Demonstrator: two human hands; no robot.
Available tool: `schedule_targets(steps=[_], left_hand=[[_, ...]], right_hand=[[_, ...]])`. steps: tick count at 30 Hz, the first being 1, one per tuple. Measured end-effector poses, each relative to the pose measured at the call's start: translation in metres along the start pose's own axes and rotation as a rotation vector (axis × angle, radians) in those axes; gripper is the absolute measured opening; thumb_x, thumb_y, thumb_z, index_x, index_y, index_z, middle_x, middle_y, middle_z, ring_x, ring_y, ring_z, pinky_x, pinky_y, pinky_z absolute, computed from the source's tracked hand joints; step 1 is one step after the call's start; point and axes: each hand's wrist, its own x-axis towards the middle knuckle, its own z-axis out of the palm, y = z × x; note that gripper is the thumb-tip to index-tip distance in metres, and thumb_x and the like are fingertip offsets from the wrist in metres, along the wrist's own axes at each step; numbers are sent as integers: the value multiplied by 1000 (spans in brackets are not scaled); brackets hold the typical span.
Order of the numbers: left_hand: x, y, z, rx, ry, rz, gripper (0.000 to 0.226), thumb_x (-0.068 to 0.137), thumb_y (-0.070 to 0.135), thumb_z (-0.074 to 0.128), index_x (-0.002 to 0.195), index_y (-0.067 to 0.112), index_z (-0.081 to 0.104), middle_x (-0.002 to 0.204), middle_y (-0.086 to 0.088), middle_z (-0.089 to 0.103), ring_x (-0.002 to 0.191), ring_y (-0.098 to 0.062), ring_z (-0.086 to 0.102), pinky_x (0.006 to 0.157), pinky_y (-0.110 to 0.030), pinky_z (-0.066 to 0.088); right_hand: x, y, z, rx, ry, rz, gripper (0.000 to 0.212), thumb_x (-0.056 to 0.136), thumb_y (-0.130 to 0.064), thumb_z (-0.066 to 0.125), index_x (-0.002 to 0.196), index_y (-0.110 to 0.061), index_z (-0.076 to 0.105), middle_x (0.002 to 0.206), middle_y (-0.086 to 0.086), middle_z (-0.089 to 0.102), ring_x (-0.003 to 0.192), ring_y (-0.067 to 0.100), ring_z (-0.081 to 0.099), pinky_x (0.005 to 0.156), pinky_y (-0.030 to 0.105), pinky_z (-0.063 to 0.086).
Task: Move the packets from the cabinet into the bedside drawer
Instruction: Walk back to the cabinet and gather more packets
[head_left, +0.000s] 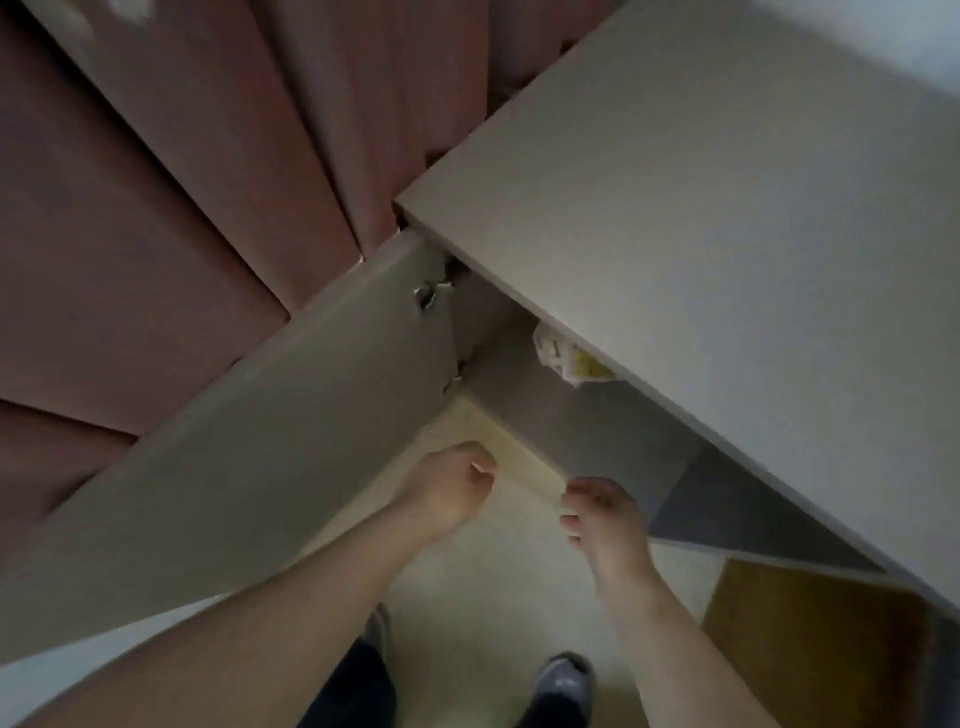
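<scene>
I see crumpled white-and-yellow packets (566, 356) inside open cabinet (675, 208); left hand (452, 488) fisted, empty; right hand (605, 519) loosely curled, empty.

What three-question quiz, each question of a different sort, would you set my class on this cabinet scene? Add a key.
1. True or false: the cabinet door stands open.
2. Where does the white and yellow packet lie? A) on the floor by the feet; B) inside the cabinet, on its shelf; C) on the cabinet's top.
3. Short answer: what do the left hand and the right hand hold?

Key: 1 true. 2 B. 3 nothing; both are short of the packet.
</scene>
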Motion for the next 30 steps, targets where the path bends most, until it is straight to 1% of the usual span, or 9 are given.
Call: schedule_targets(steps=[3,8,12,16,20,23,25,28,30], left_hand=[[57,-38,32,25,-10,-2,23,94,24,49,113,25,61,118,-3,65,104,-23,61,82,-22,45],[142,-88,103,99,-65,115,28,94,23,48,120,24,58,118,-5,64,107,-24,60,87,-26,46],[213,-126,142,218,-32,250,32,93,18,49,123,19,58,123,-7,63,114,-25,57,94,-29,44],[283,-163,155,322,34,326,39,90,15,50,126,25,57,130,-4,55,121,-22,51,99,-26,40],[349,-175,167,407,112,390,50,91,20,49,139,32,43,149,-5,33,137,-24,29,111,-29,28],[374,-180,193,531,75,349,63,93,42,46,148,40,14,158,-4,8,145,-31,3,118,-39,11],[380,-179,209,599,41,317,63,93,52,40,148,43,10,159,2,-3,145,-33,-10,119,-40,3],[379,-168,211,603,29,341,61,93,51,41,147,44,13,159,7,1,146,-30,-7,117,-34,8],[381,-159,206,666,16,376,62,93,49,43,147,43,12,159,8,1,146,-30,-7,116,-33,9]], right_hand=[[53,40,17,-56,-4,1,13,88,4,50,88,-7,56,67,2,48,54,9,44,44,14,34],[145,122,45,-238,21,-53,22,85,-5,53,72,-21,60,80,2,59,78,20,53,65,25,37],[218,155,51,-629,-21,-268,15,88,-7,54,96,-11,66,92,7,64,89,21,59,77,28,42],[297,176,64,-855,62,-374,22,88,-12,55,109,-12,64,110,14,68,105,31,62,90,37,47],[360,186,84,-965,121,-423,39,89,-19,54,128,-18,52,132,10,54,123,29,47,102,32,38],[386,192,77,-1070,192,-466,51,89,-26,51,138,-23,38,148,4,33,134,29,30,108,32,25],[400,197,58,-1102,263,-438,56,90,-30,50,141,-25,30,153,4,21,138,30,21,110,38,22],[416,185,11,-1154,410,-333,61,94,-38,44,147,-26,17,157,7,7,143,35,8,112,48,17],[429,166,-26,-1149,579,-333,64,94,-46,42,149,-25,18,156,12,11,142,39,11,112,53,19]])
